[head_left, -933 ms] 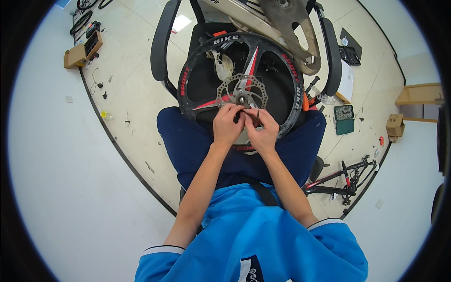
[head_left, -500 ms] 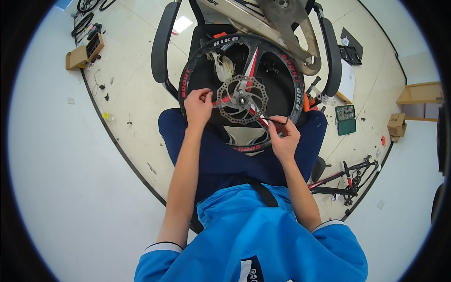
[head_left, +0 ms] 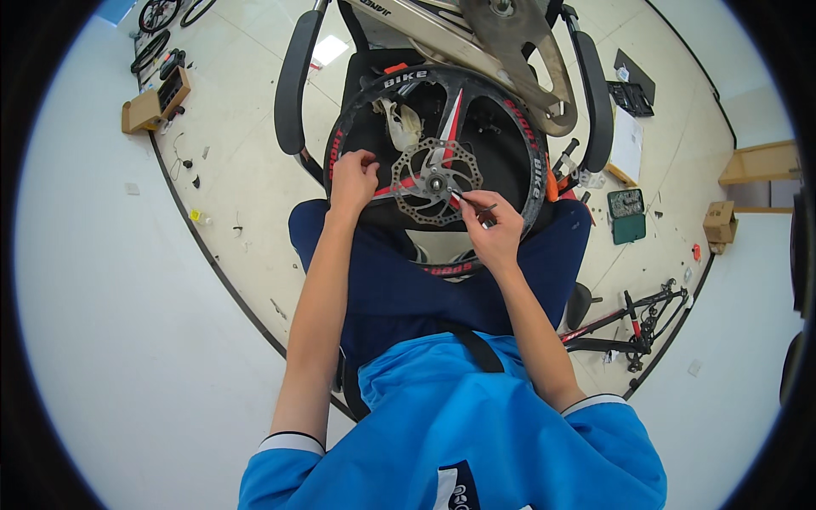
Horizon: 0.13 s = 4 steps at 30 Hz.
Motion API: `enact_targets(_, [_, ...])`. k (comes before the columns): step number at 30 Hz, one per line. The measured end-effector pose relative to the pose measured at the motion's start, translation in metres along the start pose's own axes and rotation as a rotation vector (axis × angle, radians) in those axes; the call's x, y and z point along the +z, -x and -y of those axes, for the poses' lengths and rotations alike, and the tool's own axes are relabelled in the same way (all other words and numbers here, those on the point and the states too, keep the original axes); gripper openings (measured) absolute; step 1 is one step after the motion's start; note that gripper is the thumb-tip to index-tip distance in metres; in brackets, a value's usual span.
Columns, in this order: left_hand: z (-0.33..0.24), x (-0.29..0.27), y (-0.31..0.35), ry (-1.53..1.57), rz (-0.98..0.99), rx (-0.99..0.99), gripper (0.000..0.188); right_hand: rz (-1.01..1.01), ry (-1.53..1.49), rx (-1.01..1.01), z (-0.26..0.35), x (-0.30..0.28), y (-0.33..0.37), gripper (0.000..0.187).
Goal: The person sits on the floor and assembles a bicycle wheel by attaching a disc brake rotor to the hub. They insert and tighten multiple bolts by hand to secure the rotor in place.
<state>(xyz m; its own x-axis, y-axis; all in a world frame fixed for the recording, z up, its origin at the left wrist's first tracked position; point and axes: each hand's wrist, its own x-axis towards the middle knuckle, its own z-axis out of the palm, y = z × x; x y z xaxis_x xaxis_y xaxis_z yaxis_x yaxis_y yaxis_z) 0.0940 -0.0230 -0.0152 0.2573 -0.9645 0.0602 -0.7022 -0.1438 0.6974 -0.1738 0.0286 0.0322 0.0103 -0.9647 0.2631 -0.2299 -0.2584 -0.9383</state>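
Observation:
A bicycle wheel (head_left: 538, 166) with red-and-white spokes lies flat across my knees and a black chair seat. At its centre sits a silver brake disc (head_left: 466, 164) around the hub (head_left: 436, 184). In my right hand (head_left: 497, 231) is a dark hex key (head_left: 488, 207), pinched between the fingers. Its tip points at the disc's inner part beside the hub; my fingers hide whether it sits in a bolt. Over the wheel's left side, next to a spoke, my left hand (head_left: 354, 180) has its fingers curled together; what they hold, if anything, cannot be made out.
Beyond the wheel, a beige bicycle frame (head_left: 425, 30) rests across the chair, between its armrests (head_left: 293, 85) (head_left: 595, 102). A whitish crumpled glove or cloth (head_left: 404, 127) shows through the spokes. On the floor at right are a green case (head_left: 627, 217) and a black-and-red frame (head_left: 612, 331).
My right hand has moved left and slightly up, bringing the hex key from the lower right spoke to beside the hub. My left hand has shifted slightly left and up.

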Motion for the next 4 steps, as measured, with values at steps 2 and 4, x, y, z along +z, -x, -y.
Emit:
enact_targets(2, [-0.011, -0.005, 0.012, 0.021, -0.16, 0.128, 0.019, 0.013, 0.018, -0.006, 0.0, 0.003, -0.002, 0.01])
enact_targets(4, [-0.06, -0.025, 0.036, 0.231, -0.205, 0.059, 0.016, 0.033, 0.039, -0.02, -0.002, 0.005, -0.001, 0.012])
